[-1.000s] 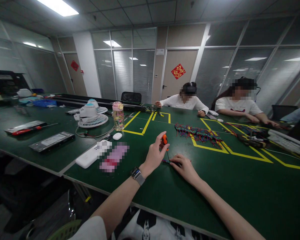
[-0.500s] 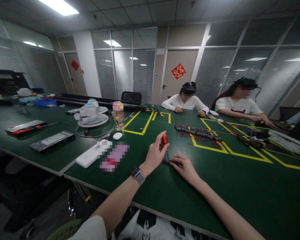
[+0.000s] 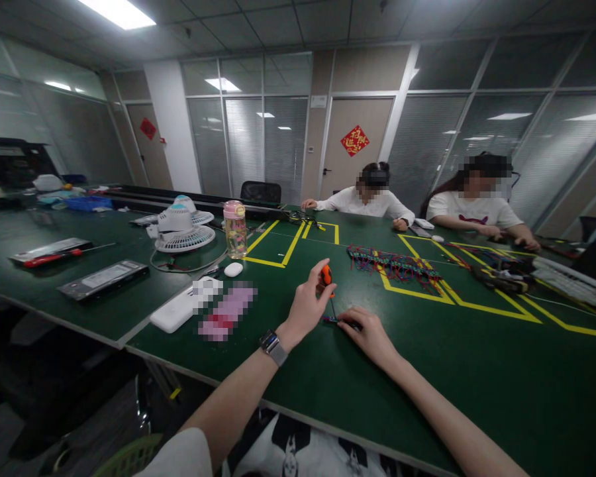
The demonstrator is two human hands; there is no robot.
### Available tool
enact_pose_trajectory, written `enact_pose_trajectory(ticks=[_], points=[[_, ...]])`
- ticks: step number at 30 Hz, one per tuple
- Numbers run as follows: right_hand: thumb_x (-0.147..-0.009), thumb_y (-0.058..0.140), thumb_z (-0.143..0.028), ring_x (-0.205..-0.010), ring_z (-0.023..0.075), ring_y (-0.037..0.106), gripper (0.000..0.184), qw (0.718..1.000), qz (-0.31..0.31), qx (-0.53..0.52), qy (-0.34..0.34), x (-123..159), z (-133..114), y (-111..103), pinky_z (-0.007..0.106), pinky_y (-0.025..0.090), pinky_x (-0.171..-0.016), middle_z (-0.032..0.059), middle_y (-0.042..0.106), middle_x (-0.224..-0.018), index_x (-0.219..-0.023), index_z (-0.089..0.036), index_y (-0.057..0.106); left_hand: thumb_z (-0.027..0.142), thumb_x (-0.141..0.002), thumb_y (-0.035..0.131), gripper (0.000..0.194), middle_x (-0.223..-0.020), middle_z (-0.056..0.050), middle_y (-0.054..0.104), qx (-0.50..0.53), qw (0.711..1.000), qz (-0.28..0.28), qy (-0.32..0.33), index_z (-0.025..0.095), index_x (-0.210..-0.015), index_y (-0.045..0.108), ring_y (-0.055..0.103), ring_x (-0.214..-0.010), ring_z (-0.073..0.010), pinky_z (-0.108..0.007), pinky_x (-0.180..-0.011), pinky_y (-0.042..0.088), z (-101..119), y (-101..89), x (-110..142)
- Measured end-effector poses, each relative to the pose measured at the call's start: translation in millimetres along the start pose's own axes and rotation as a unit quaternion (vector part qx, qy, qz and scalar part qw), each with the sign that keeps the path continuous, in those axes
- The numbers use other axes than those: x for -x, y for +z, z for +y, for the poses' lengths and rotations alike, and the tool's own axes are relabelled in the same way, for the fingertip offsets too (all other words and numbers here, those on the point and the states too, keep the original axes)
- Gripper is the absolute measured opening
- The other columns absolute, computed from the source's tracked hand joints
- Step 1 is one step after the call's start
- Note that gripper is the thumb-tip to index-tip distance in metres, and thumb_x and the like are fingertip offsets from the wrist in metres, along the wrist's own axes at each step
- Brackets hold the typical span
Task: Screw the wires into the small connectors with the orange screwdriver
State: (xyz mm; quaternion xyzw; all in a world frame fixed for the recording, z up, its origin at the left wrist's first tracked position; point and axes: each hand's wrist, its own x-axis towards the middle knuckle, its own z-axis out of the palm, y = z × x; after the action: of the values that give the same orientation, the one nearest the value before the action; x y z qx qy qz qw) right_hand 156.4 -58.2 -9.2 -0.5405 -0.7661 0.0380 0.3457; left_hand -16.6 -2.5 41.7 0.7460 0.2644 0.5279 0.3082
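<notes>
My left hand (image 3: 308,301) is closed around the orange and black handle of a screwdriver (image 3: 326,274), its thin shaft pointing down. The tip meets a small dark part with coloured bits, perhaps a wired terminal piece (image 3: 330,320), low over the green table (image 3: 298,371). My right hand (image 3: 370,334) pinches that small part from the right, fingertips just beside the screwdriver tip. Much of the part is hidden by my right fingers. Beyond my hands lies a long bundle of similar small parts with red and blue wires (image 3: 395,265).
To the left are a white power bank (image 3: 171,311), a pink blurred item (image 3: 227,311), a pink-capped bottle (image 3: 236,232), white fans (image 3: 183,232), a hard drive (image 3: 104,279) and a red screwdriver (image 3: 54,258). Two people sit across the table, near a white keyboard (image 3: 576,278).
My hands stay almost in place, with the screwdriver still on the small part. Across the table, one person's arm has stretched out to the left; the other person's hands have shifted slightly.
</notes>
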Motion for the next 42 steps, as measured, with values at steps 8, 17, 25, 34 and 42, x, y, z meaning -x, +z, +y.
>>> enact_pose_trajectory(ticks=[8,17,25,34,42], points=[[-0.086,0.056,-0.030,-0.076,0.0190,0.061,0.018,1.000,-0.001,-0.016,0.016,-1.7,1.5,0.5,0.031,0.049,-0.069,0.0052,0.066,-0.080,-0.086,-0.020,0.070,0.030,-0.087,0.054,0.044,-0.085,0.001,0.064,0.027,0.999,0.031,-0.007,0.024,-0.129,0.043,0.065,-0.074,-0.0128,-0.025,-0.071,0.054,-1.0,-0.2,-0.3],[-0.080,0.061,-0.028,-0.072,0.0170,0.061,0.014,0.997,0.006,-0.041,0.061,-4.4,2.2,1.3,0.028,0.048,-0.066,0.0029,0.066,-0.077,-0.083,-0.020,0.072,0.030,-0.088,0.053,0.044,-0.085,0.001,0.063,0.010,1.000,0.009,0.002,0.023,-0.130,0.041,0.065,-0.075,-0.0124,-0.026,-0.072,0.055,-3.0,0.5,1.0],[-0.079,0.061,-0.028,-0.074,0.0178,0.061,0.014,0.995,0.004,-0.056,0.081,-4.8,3.2,3.6,0.028,0.047,-0.068,0.0039,0.066,-0.078,-0.082,-0.019,0.071,0.027,-0.088,0.055,0.047,-0.083,0.002,0.062,-0.033,0.999,-0.004,0.019,0.025,-0.132,0.038,0.065,-0.071,-0.0117,-0.025,-0.067,0.055,-5.2,1.2,0.8],[-0.080,0.060,-0.026,-0.074,0.0185,0.060,0.013,0.997,-0.002,-0.043,0.065,-4.6,2.2,2.6,0.029,0.047,-0.069,0.0045,0.065,-0.078,-0.083,-0.020,0.072,0.028,-0.088,0.055,0.050,-0.084,0.002,0.063,-0.012,1.000,0.017,0.011,0.025,-0.134,0.035,0.066,-0.072,-0.0117,-0.025,-0.070,0.055,-7.0,0.5,-0.3],[-0.080,0.061,-0.027,-0.076,0.0193,0.061,0.013,0.997,0.004,-0.040,0.061,-4.1,0.8,2.1,0.029,0.047,-0.069,0.0051,0.067,-0.079,-0.082,-0.020,0.072,0.028,-0.088,0.055,0.050,-0.084,0.002,0.063,-0.010,1.000,0.019,0.008,0.025,-0.134,0.036,0.066,-0.074,-0.0119,-0.025,-0.071,0.056,-6.9,0.3,-0.4]])
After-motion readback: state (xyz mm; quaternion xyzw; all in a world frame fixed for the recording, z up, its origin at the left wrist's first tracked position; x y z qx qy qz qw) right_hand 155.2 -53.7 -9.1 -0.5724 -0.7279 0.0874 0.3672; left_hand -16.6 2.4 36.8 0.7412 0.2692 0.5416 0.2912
